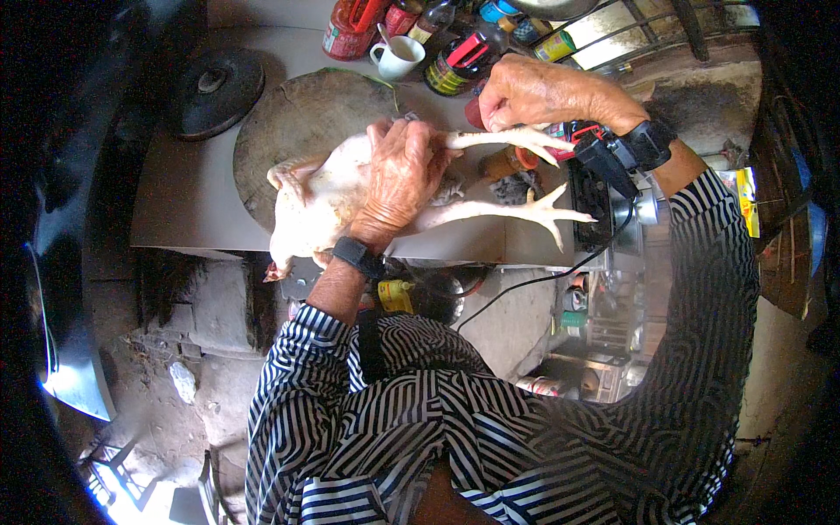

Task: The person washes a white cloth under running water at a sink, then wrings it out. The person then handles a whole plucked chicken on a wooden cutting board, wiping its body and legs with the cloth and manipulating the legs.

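A plucked whole chicken point(328, 190) lies on a round wooden chopping board point(282, 125). Its head hangs over the counter's front edge, and both feet point right, past the board. My left hand point(400, 170) grips the rear of the body, between the legs, hiding that part. Above the upper leg is my right hand point(505, 95), fingers curled; whether it holds anything small is hidden. A dark red object point(473, 113) shows just beside its fingertips. Grey scraps, perhaps feathers point(515, 188), lie between the feet and the board.
A dark pot lid point(220, 92) rests left of the board on the counter point(177, 203). Behind stand a white mug point(400, 59), a red-handled bottle point(459, 59), a red container point(348, 33) and several other bottles. An orange-lidded jar point(508, 163) stands near the feet. A black cable point(525, 285) hangs from my right wrist.
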### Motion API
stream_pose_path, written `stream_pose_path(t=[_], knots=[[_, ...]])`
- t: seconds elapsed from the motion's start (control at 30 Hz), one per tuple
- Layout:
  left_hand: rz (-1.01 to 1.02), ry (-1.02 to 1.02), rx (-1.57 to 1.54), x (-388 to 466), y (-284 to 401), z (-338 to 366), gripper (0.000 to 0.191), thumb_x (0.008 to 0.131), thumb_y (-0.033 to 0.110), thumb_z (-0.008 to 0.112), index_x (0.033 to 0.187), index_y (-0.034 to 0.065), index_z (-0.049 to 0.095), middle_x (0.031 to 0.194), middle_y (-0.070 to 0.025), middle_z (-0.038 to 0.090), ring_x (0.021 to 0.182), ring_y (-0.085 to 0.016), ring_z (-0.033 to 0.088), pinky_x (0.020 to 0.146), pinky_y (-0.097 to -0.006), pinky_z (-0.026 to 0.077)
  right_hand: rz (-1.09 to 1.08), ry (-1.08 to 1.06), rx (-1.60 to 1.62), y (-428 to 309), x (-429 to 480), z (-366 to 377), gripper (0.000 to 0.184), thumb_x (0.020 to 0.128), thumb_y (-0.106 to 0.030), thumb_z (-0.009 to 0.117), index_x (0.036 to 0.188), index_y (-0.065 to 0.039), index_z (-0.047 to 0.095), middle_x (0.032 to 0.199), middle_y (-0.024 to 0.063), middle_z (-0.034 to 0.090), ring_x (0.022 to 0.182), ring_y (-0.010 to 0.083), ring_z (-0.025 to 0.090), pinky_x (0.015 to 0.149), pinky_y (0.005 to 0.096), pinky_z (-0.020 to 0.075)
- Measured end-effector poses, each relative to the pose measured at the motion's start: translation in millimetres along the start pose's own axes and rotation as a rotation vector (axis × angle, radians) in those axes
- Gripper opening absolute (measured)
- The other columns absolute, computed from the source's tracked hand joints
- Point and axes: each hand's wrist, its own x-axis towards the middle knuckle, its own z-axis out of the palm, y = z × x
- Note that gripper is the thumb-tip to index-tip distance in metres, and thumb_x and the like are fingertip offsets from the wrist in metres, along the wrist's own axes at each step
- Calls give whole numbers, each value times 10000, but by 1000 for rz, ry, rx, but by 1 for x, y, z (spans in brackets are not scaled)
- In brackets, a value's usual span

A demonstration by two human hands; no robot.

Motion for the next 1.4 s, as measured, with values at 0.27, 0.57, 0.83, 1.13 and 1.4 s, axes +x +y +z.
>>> stream_pose_path(t=[0.27, 0.57, 0.83, 1.13, 1.4], knots=[[-27, -58, -13, 1, 4, -4, 290, 723, 144, 668, 930, 91, 472, 808, -82, 537, 809, -295, 502, 801, -425, 365, 45, 27, 206, 7, -2, 6, 208, 666, -186, 613, 712, 14, 646, 513, 81, 558, 445, 138, 515, 441, 290, 408], [14, -47, 14, 1, 5, -3, 254, 734, 188, 664, 871, 86, 475, 764, -76, 524, 751, -271, 503, 775, -404, 358, 107, -110, 139, 2, 6, 4, 194, 640, -172, 611, 667, 19, 637, 494, 67, 552, 453, 129, 536, 425, 284, 391], [41, -38, 13, 0, 3, 3, 253, 701, 211, 677, 788, 79, 480, 715, -78, 519, 723, -268, 504, 750, -403, 361, 76, -89, 139, 4, 4, 11, 191, 612, -157, 615, 672, 23, 632, 513, 75, 561, 459, 139, 539, 438, 293, 404], [32, -36, 3, 0, 4, 2, 242, 696, 204, 677, 797, 79, 496, 726, -62, 525, 743, -255, 511, 768, -404, 364, 8, -17, -50, 0, 8, 18, 163, 585, -139, 627, 663, 4, 628, 552, 109, 566, 480, 202, 552, 468, 331, 431], [42, -9, 16, 1, 5, 1, 250, 696, 208, 681, 799, 80, 492, 717, -60, 518, 729, -252, 513, 767, -406, 363, 248, -128, 343, 4, 4, 6, 167, 681, -150, 604, 686, 11, 647, 493, 44, 548, 429, 102, 519, 410, 255, 398]])
